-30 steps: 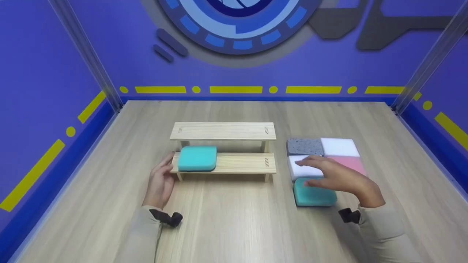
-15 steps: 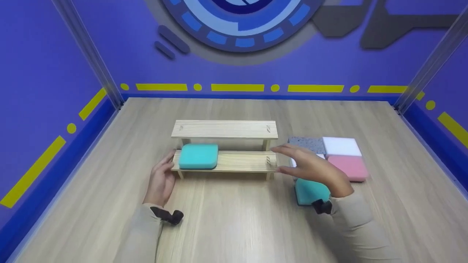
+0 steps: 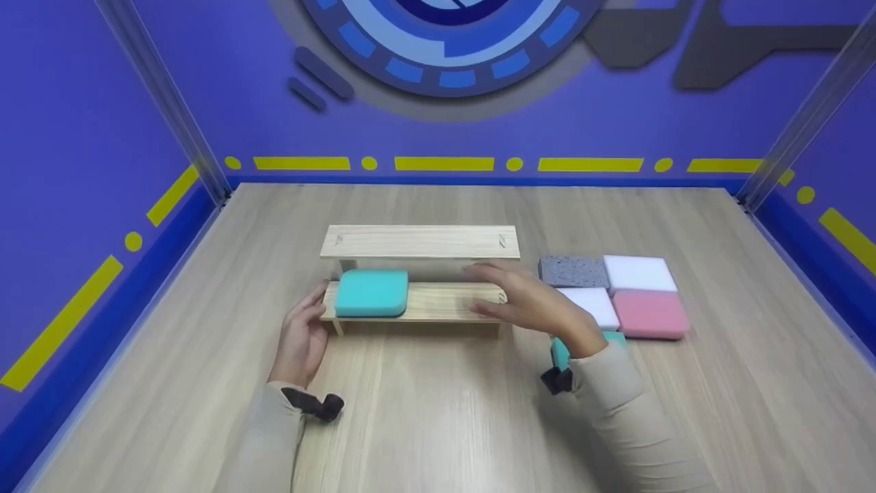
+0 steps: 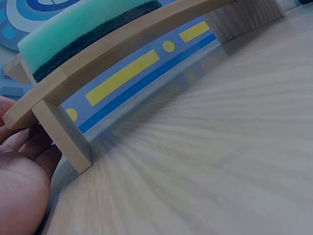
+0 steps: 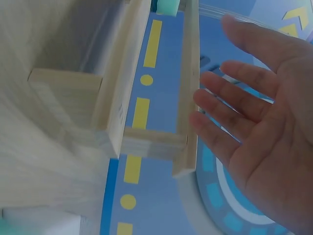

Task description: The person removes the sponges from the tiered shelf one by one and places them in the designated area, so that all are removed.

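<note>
A two-tier wooden rack (image 3: 445,301) stands mid-table, its raised back board (image 3: 417,241) behind the lower front one. On the left part of the lower board lies a turquoise sponge (image 3: 371,293), with a dark scouring layer underneath in the left wrist view. My left hand (image 3: 302,339) touches the rack's left end; some fingers (image 4: 29,142) are hidden behind the end and leg. Over the lower board's right part hovers my right hand (image 3: 527,301), fingers spread and holding nothing. The right wrist view shows its palm (image 5: 279,147) bare beside the rack.
Right of the rack lie a grey speckled sponge (image 3: 573,272), a white sponge (image 3: 640,274), a second white sponge (image 3: 592,308) and a pink sponge (image 3: 650,313). Another turquoise sponge (image 3: 560,355) is partly covered by my right forearm. Blue panels (image 3: 438,137) border the table.
My right hand has moved left, from above the sponges on the right to over the lower board, carrying nothing. The left hand stays at the rack's left end.
</note>
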